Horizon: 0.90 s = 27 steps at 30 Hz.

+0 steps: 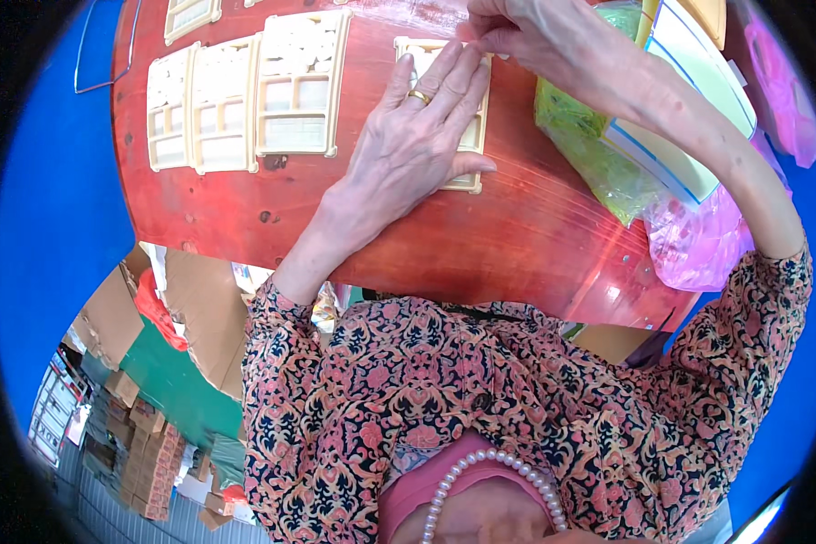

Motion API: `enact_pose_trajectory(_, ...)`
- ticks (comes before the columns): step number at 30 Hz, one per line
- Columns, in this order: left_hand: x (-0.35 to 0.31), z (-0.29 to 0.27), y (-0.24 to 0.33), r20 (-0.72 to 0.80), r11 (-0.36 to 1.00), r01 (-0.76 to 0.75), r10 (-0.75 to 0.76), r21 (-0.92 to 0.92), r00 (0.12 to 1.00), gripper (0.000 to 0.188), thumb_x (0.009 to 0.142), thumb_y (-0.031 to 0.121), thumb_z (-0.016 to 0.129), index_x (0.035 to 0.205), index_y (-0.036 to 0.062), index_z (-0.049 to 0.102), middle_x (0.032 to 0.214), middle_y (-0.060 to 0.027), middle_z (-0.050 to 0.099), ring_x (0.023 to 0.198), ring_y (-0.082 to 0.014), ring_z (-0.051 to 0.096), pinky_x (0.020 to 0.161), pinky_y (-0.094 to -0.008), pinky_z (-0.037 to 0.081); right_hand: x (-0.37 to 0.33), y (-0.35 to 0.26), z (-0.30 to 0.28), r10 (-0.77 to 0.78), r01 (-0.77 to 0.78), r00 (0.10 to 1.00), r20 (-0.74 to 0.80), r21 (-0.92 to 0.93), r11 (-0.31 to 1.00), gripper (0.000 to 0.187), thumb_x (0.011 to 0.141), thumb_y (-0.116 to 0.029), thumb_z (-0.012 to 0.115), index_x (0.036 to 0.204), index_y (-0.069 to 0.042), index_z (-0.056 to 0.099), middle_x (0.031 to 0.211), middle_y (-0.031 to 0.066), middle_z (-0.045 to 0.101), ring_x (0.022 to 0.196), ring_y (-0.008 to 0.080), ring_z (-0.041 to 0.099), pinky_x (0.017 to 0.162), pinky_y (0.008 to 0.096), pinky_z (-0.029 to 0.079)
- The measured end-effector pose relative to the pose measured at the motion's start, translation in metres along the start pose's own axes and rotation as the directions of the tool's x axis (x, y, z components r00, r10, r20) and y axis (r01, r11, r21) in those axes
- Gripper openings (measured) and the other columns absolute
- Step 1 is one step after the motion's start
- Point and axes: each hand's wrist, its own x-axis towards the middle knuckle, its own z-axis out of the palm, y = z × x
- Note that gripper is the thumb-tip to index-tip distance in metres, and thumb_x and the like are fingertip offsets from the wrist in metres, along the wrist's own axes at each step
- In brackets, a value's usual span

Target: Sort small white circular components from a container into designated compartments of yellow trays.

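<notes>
A cream compartment tray point(467, 181) lies on the red table, partly covered by my left hand point(399, 145). That hand rests flat with its fingers stretched and the thumb out to the side; a ring is on one finger. My right hand point(539, 41) is just beyond the tray's far right corner, its fingertips pinched together. Whatever they hold is too small to make out. To the left, three similar trays point(295, 86) stand side by side, their far compartments filled with small white pieces and their nearer compartments showing pale bottoms.
The red table point(399, 240) curves across the view. More cream trays point(190, 16) lie at the far left. On the right are a yellow-green plastic bag point(576, 122), a pale blue-edged sheet or box point(703, 109) and pink bags point(694, 236). Cardboard boxes point(140, 453) stand lower left.
</notes>
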Motion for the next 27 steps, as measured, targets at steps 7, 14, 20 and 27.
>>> enact_pose_trajectory(7,-0.008,0.000,-0.005,-0.076,0.992,-0.063,0.055,-0.112,0.996,0.078,0.078,0.040,0.065,0.142,0.0029,0.039,0.150,-0.0118,0.035,0.140,-0.0272,0.031,0.114,-0.0515,0.019,-0.004,-0.002,-0.002,-0.052,0.051,0.998,0.020,0.032,0.998,0.028,0.075,0.007,0.060,0.098,-0.002,0.049,0.083,0.0145,0.048,0.077,0.0284,0.049,0.070,0.0380,0.042)
enact_pose_trajectory(14,-0.020,-0.004,-0.011,-0.042,1.000,0.014,-0.013,0.014,0.999,0.077,0.074,0.041,0.070,0.136,0.0020,0.046,0.148,-0.0105,0.038,0.140,-0.0272,0.031,0.112,-0.0533,0.025,-0.010,0.009,0.011,0.285,-0.270,0.895,0.344,-0.093,0.958,0.032,0.077,0.007,0.060,0.104,0.000,0.045,0.083,0.0139,0.047,0.077,0.0269,0.048,0.070,0.0351,0.041)
enact_pose_trajectory(20,-0.024,0.003,-0.009,-0.040,0.997,0.059,-0.061,-0.056,0.997,0.075,0.076,0.038,0.069,0.138,0.0040,0.044,0.150,-0.0100,0.035,0.140,-0.0269,0.031,0.111,-0.0544,0.025,-0.012,-0.011,0.012,-0.059,0.070,0.987,0.146,-0.071,0.995,0.009,0.079,-0.005,0.059,0.086,0.000,0.056,0.079,0.0157,0.054,0.073,0.0250,0.056,0.064,0.0373,0.046)
enact_pose_trajectory(27,-0.023,0.003,-0.008,-0.130,0.996,0.040,-0.050,-0.081,0.990,0.070,0.081,0.037,0.064,0.139,0.0029,0.044,0.150,-0.0109,0.035,0.140,-0.0279,0.030,0.113,-0.0534,0.020,-0.013,-0.015,0.017,0.161,-0.161,0.957,0.240,-0.022,0.987,0.020,0.078,-0.001,0.065,0.095,0.000,0.055,0.085,0.0142,0.054,0.083,0.0298,0.055,0.074,0.0370,0.046)
